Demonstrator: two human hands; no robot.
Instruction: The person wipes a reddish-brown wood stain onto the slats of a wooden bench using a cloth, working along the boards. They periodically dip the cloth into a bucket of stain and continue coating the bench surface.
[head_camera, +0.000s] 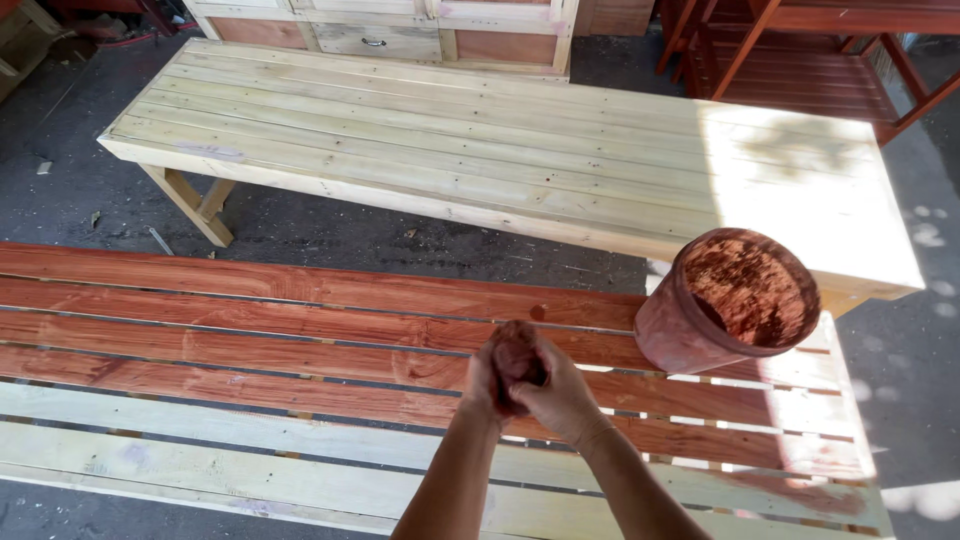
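Two bare forearms are seen rising from the bottom edge, the left hand (488, 378) and the right hand (556, 392) pressed together above a slatted wooden surface (200, 400). A reddish-brown stained wad (517, 355), apparently a cloth, is gripped between them, with the fingers of both hands curled tightly around it; only its upper part is visible above the knuckles. The nearest slats of the surface are left pale and bare, while those beyond the hands are coated in a red-brown stain. Just to the right of the hands, a round bucket (700, 330), smeared inside and out with the same red-brown colour, is stood on the stained slats, its mouth tilted toward the camera. Beyond a strip of dark floor (330, 235), a second, unstained pale wooden bench (450, 140) is set parallel, its right end lit by bright sun. Farther back, a pale cabinet with a drawer (375, 40) is placed against the top edge, and red-brown wooden frames (800, 70) are stacked at the upper right.
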